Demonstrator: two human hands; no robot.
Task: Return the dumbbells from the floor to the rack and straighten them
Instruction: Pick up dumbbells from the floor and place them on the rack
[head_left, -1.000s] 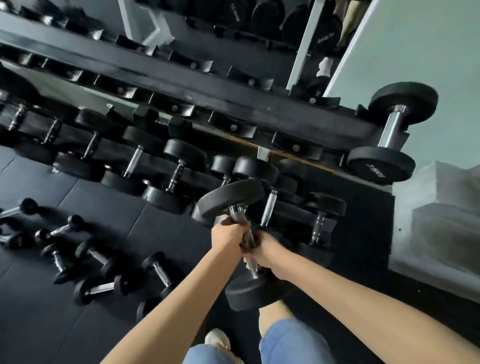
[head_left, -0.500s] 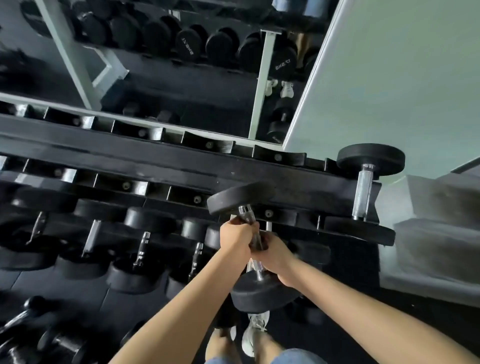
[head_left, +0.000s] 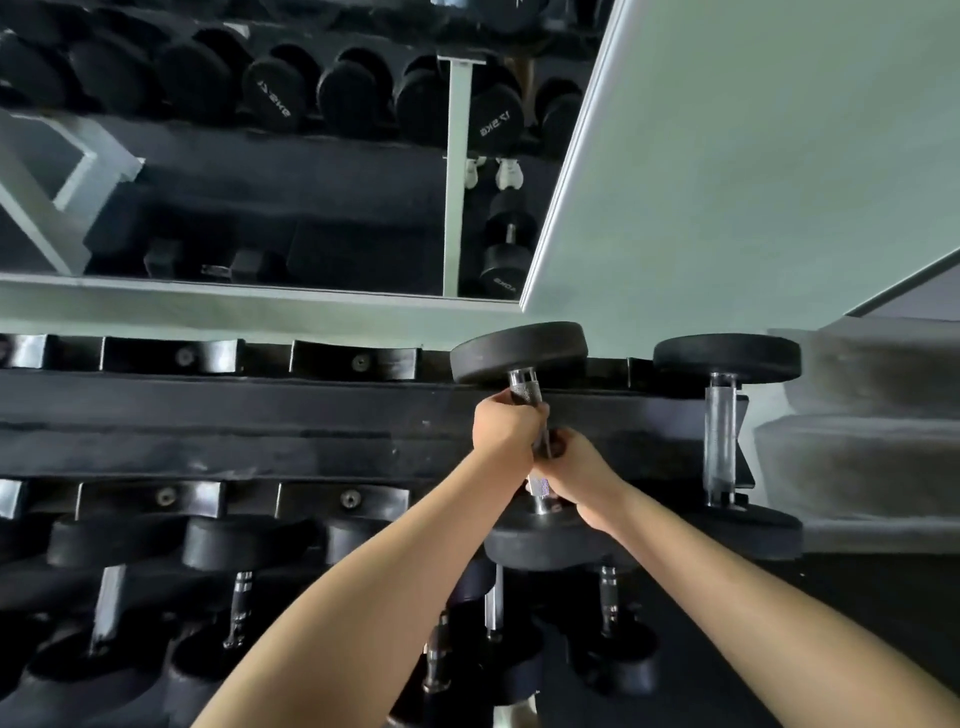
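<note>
Both hands grip the chrome handle of a large black round-headed dumbbell (head_left: 518, 352). My left hand (head_left: 506, 426) holds the upper part of the handle and my right hand (head_left: 576, 470) the lower part. The dumbbell lies across the top tier of the black rack (head_left: 260, 415), its far head over the back rail and its near head at the front rail. A second big dumbbell (head_left: 726, 358) rests in the cradles just to the right. Whether the held dumbbell sits in its cradles I cannot tell.
Empty saddle cradles (head_left: 171, 356) run left along the top tier. Several dumbbells (head_left: 239, 540) fill the lower tier. A wall mirror (head_left: 260, 156) behind reflects another rack. A pale wall (head_left: 753, 156) and concrete steps (head_left: 857, 441) are at the right.
Both hands have lifted the dumbbell up from below the rack's front rail onto the top tier, left of the other big dumbbell. The view has tilted up; the floor dumbbells left the frame.
</note>
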